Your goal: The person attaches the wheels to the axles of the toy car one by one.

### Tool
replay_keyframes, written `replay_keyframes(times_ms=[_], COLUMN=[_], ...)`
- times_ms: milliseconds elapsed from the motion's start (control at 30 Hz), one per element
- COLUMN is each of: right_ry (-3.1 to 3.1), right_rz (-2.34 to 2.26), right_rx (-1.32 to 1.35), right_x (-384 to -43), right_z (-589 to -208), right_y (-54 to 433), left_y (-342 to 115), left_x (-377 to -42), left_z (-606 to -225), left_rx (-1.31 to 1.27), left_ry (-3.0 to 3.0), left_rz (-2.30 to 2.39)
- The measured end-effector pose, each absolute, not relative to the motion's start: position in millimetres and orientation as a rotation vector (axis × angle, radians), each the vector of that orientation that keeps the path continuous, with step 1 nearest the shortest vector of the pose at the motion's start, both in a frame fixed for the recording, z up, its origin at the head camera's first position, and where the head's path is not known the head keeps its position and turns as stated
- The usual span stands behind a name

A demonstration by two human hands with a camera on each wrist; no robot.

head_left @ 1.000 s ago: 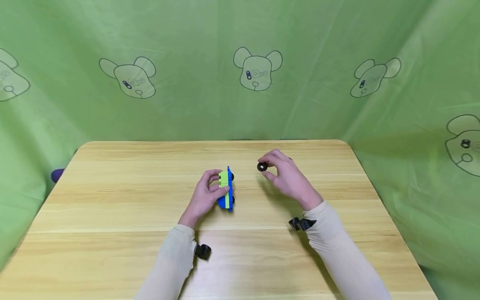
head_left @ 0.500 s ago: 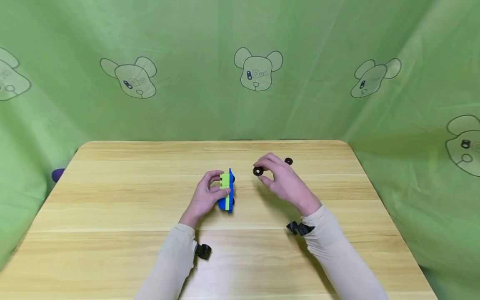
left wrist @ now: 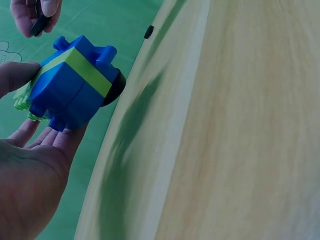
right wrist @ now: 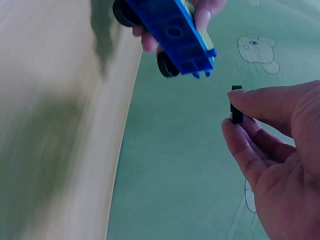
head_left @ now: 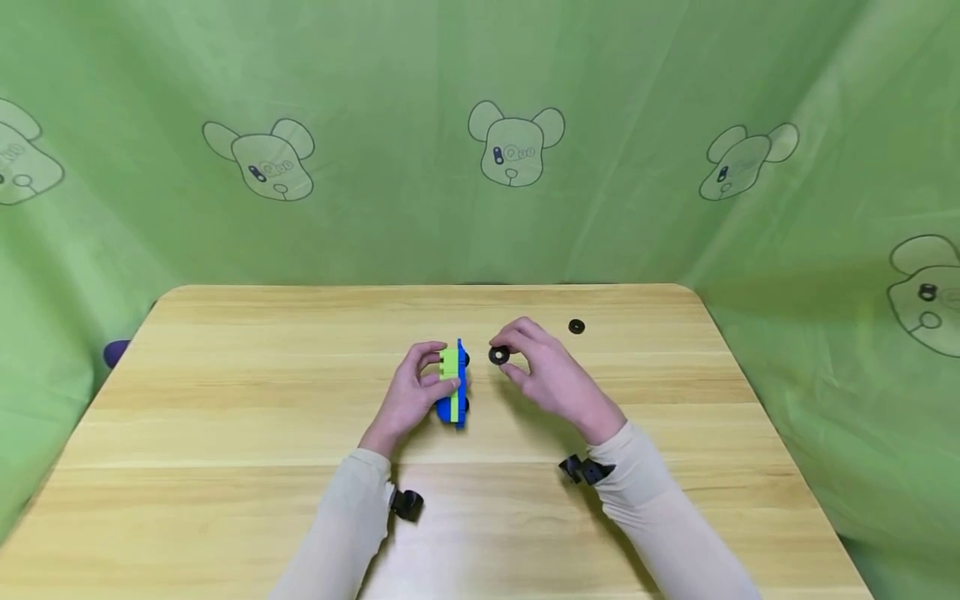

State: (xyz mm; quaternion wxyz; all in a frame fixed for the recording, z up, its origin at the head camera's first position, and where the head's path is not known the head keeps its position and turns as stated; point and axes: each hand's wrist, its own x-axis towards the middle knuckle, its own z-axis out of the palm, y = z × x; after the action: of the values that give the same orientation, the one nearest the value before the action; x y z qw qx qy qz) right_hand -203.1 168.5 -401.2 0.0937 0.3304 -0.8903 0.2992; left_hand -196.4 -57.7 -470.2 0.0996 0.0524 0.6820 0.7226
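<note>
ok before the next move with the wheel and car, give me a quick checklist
1. Car gripped by left hand: ok, between thumb and fingers.
2. Black wheel held by right hand: ok, pinched at its rim.
3. Black wheel touching the car: not ok, a gap shows.
4. Spare wheel flat on the table: ok, beyond the right hand.
5. Black wheel's fit on the car: cannot tell, untested in these views.
</note>
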Motion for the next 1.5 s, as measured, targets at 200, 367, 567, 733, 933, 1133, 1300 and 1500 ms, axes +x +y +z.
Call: replay_keyframes(times_ms=[200, 367, 567, 733, 933, 1133, 1300, 1500], right_ry=[-2.65, -2.637, -2.639, -2.65, -2.659, -2.695, -2.691, -2.684], right_rz=[0.914, 0.929, 0.956, 0.961, 0.929, 0.896, 0.884, 0.92], right_rx=[0.995, 1.009, 1.013, 1.001, 0.988, 0.964, 0.959, 0.955], right_x=[-201, -199, -198, -197, -197, -197, -198, -198], right_z=[-403, -404, -406, -407, -410, -412, -415, -417], right_y=[158, 151, 145, 141, 137, 134, 133, 131], left_y=[-56, -56, -55, -55, -54, -54, -54, -55], left_x=[-198, -197, -197, -197, -197, -197, -197, -196], left_z=[-476, -476, -477, -478, -477, -477, -477, -478], left_rx=[0.162, 0.191, 0.212, 0.225, 0.258, 0.267, 0.269, 0.293], left_ry=[2.001, 2.003, 1.985, 1.957, 1.94, 1.955, 1.964, 1.974], left_rz=[2.171, 2.161, 2.165, 2.168, 2.164, 2.149, 2.145, 2.158])
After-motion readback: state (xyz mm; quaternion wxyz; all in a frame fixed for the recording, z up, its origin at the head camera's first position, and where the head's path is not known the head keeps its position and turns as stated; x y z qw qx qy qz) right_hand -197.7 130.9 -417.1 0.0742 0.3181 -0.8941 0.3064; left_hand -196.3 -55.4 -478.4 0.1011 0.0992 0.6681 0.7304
